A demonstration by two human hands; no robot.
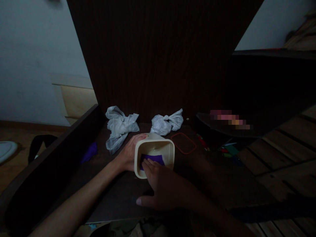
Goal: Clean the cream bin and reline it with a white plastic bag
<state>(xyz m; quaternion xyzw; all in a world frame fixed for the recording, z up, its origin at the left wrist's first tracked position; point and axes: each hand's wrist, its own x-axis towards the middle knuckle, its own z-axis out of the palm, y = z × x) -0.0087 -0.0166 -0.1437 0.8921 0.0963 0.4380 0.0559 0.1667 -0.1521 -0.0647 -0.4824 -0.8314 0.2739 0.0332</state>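
A cream-coloured plastic container (171, 152), square with rounded corners, lies tilted with its mouth toward me. My left hand (130, 151) is wrapped round its left side, the far fingers partly hidden. Inside, my right hand (160, 184) lays its outstretched fingers on a purple cloth (158, 159); the thumb stays outside, apart from the fingers. Whether the cloth is pinched at all is not visible, and the hand covers part of it. Another purple cloth (89, 152) lies crumpled to the left. Right of the container lies a thin red rounded loop (184, 143).
Two whitish plastic bags, one crumpled (120, 126) and one knotted (161, 124), sit against the dark wooden back panel (153, 65). A raised dark edge (61, 158) runs along the left. Small coloured items (228, 151) lie at the right, beside a slatted wooden surface (278, 164).
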